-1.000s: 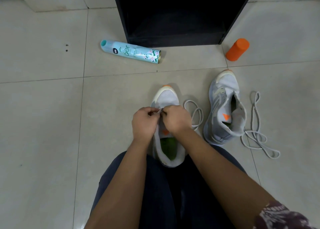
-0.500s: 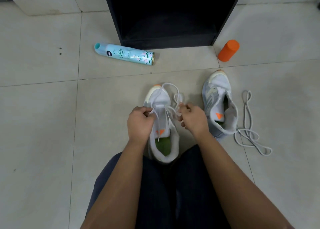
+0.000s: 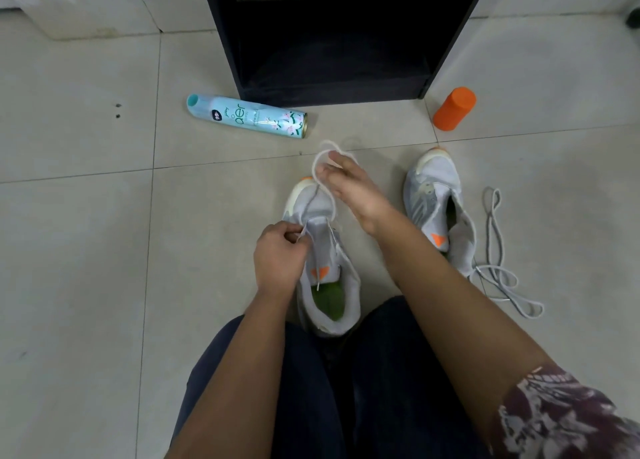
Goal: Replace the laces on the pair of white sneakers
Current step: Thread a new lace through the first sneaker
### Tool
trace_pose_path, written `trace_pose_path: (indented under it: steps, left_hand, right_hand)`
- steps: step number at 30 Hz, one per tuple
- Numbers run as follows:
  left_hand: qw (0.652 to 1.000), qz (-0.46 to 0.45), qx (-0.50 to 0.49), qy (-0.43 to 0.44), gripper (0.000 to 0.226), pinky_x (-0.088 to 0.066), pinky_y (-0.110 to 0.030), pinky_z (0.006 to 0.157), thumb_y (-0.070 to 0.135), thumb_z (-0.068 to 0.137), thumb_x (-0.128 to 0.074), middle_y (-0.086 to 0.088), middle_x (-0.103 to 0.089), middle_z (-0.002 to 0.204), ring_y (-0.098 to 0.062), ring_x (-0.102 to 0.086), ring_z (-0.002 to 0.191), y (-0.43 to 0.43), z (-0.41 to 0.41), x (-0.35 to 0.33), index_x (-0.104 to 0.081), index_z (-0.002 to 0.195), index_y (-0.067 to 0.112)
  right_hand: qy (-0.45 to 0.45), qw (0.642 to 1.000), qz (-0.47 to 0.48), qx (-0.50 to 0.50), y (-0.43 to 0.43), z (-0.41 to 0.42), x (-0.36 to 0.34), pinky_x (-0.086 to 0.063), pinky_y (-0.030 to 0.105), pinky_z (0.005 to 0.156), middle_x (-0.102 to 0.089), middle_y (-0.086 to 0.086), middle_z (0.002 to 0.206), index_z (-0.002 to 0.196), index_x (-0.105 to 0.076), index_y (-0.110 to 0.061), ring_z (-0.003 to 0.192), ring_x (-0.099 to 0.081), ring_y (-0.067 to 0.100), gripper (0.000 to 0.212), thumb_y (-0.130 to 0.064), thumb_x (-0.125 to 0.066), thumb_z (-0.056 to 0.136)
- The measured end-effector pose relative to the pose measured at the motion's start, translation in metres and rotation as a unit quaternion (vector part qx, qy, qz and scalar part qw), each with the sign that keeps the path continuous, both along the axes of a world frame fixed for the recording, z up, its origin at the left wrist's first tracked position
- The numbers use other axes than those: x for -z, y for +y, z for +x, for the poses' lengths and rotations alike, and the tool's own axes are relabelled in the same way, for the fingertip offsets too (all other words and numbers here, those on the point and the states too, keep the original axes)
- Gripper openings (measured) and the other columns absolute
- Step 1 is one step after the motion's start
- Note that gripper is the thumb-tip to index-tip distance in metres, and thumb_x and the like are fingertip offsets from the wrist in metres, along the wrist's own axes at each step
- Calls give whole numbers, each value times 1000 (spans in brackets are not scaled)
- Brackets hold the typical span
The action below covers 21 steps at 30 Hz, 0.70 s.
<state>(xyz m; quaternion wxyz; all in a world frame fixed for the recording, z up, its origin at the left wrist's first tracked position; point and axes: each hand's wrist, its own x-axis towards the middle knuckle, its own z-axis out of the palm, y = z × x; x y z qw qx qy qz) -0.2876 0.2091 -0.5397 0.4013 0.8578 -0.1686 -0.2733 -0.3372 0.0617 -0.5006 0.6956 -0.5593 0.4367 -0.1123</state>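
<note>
A white sneaker (image 3: 322, 216) with an orange toe tip and green insole stands on the floor between my knees. My left hand (image 3: 278, 259) pinches the sneaker's left eyelet edge beside the tongue. A white lace (image 3: 320, 171) runs up from the sneaker's front eyelets in a loop. My right hand (image 3: 349, 188) is stretched forward past the toe and pinches that lace with its fingertips. The second white sneaker (image 3: 438, 202) stands to the right with no lace in it. A loose grey-white lace (image 3: 495, 250) lies coiled on the floor to its right.
A teal spray can (image 3: 247, 116) lies on the tiles ahead. An orange bottle (image 3: 454, 108) lies at the right of a black cabinet (image 3: 332, 35) straight ahead. My dark-trousered knees (image 3: 311, 389) fill the lower frame. The floor is pale tile.
My right hand has moved forward and up past the toe, drawing the lace out through the eyelets. My left hand has stayed on the sneaker's left side.
</note>
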Motion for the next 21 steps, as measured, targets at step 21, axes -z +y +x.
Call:
trace_pose_path:
  steps: [21]
  left_hand:
    - [999, -29, -20, 8, 11, -43, -26, 59, 8, 79, -61, -9, -67, 70, -23, -62, 67, 1, -4, -10, -72, 77, 9]
  right_hand:
    - [385, 735, -494, -260, 88, -57, -10, -24, 41, 106, -47, 4, 137, 111, -67, -11, 133, -30, 29, 30, -17, -57, 84]
